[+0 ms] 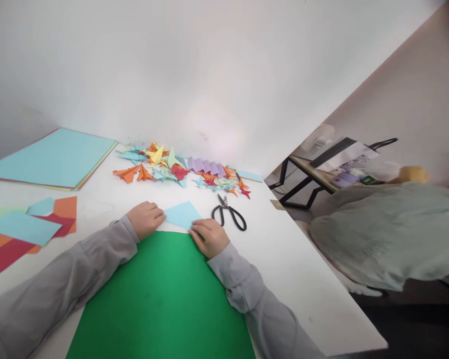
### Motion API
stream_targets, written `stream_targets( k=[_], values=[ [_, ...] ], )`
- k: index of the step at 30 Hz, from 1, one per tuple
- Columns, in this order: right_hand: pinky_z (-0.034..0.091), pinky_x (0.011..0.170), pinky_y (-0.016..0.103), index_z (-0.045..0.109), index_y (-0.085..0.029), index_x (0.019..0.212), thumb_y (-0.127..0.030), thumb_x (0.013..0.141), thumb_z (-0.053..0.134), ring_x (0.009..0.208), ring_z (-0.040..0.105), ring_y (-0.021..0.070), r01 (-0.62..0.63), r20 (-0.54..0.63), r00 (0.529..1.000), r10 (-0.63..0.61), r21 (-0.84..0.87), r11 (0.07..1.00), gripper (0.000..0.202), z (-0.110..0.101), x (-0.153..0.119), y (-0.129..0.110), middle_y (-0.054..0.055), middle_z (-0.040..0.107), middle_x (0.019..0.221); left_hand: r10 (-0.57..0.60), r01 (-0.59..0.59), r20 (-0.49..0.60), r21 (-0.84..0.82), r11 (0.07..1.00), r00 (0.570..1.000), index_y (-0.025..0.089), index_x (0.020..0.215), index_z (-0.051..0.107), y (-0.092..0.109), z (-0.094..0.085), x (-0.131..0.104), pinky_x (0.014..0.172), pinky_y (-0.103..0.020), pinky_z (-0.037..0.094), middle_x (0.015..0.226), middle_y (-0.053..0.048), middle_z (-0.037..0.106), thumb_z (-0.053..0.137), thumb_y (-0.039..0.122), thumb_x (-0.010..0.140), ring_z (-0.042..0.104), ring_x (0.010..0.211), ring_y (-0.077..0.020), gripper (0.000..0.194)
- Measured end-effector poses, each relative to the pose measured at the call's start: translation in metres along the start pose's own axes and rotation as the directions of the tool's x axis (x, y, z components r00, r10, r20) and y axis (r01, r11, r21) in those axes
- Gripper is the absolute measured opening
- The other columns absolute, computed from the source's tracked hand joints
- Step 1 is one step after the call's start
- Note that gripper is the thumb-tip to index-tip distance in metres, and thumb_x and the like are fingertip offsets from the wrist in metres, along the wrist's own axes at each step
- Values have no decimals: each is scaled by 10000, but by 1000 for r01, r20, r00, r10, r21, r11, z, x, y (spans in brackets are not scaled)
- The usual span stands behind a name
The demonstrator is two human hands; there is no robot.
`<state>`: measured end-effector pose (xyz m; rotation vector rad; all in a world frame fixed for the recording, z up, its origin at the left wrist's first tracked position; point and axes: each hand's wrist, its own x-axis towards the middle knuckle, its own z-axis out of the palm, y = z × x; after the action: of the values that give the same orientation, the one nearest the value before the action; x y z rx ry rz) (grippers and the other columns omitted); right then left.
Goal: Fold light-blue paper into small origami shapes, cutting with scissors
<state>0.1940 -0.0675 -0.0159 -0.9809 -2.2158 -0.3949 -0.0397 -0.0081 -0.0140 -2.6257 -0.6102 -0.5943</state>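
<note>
A small light blue sheet of origami paper [182, 213] lies at the far edge of a large green sheet [164, 294]. At its left corner, the curled fingers of my left hand [145, 219] close on the paper. My right hand [210, 237] grips its lower right edge, thumb and fingers close together. Just beyond my right hand lie black-handled scissors [228, 212], blades apart. Folded paper figures [172, 167] in orange, yellow, blue and red are heaped toward the wall, along with a purple pleated strip [206, 166].
Loose coloured paper pieces [26, 229] overlap at the left, with a stack of large sheets [52, 157] behind them. A white wall [153, 65] borders the table [303, 289] at the back. To the right, a person in pale green [389, 234] is beside a shelf with a bag [344, 155].
</note>
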Motion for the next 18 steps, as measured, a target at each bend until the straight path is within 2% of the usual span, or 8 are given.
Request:
stream_targets(
  k=[3, 5, 8, 10, 13, 18],
  values=[
    [429, 661, 309, 598, -155, 898, -276, 793, 532, 723, 573, 172, 14, 104, 995, 1, -137, 991, 173, 2, 11, -5, 74, 662, 860, -17, 17, -29, 15, 1000, 999, 140, 749, 588, 6, -4, 4, 628, -310, 367, 666, -74, 593, 421, 102, 801, 512, 666, -157, 180],
    [398, 705, 326, 586, -172, 928, -246, 820, 493, 750, 564, 169, 65, 143, 989, -37, -200, 978, 160, 7, 20, -10, 55, 656, 824, 2, 1, -74, 44, 999, 997, 139, 711, 576, 11, -7, 8, 641, -323, 362, 626, -63, 568, 410, 105, 800, 499, 645, -155, 191],
    [360, 747, 333, 580, -171, 835, -139, 845, 420, 734, 549, 146, 150, 155, 981, -117, -226, 962, 164, 16, 34, -18, 30, 639, 725, 27, -14, -144, 87, 996, 989, 144, 658, 555, 19, -14, 14, 646, -331, 356, 605, -50, 550, 417, 137, 801, 489, 642, -156, 199],
    [352, 745, 332, 568, -160, 754, -134, 849, 397, 715, 539, 141, 187, 169, 974, -153, -209, 960, 197, 21, 41, -22, 31, 620, 675, 26, -7, -165, 114, 993, 986, 145, 621, 538, 23, -19, 16, 636, -330, 353, 595, -43, 542, 429, 151, 801, 484, 641, -157, 210],
    [354, 727, 332, 559, -148, 738, -130, 831, 398, 717, 536, 146, 213, 155, 970, -187, -171, 962, 187, 24, 43, -23, 38, 610, 658, 44, -18, -189, 138, 990, 981, 146, 582, 518, 25, -21, 17, 604, -322, 345, 543, -28, 514, 438, 117, 790, 468, 605, -150, 225],
    [366, 717, 339, 571, -137, 850, -120, 784, 416, 748, 548, 158, 213, 60, 977, -207, -122, 969, 169, 20, 38, -14, 57, 648, 743, 51, -24, -241, 113, 993, 969, 145, 602, 529, 23, -18, 15, 611, -326, 352, 558, -31, 530, 414, 94, 794, 475, 615, -150, 229]
  ],
)
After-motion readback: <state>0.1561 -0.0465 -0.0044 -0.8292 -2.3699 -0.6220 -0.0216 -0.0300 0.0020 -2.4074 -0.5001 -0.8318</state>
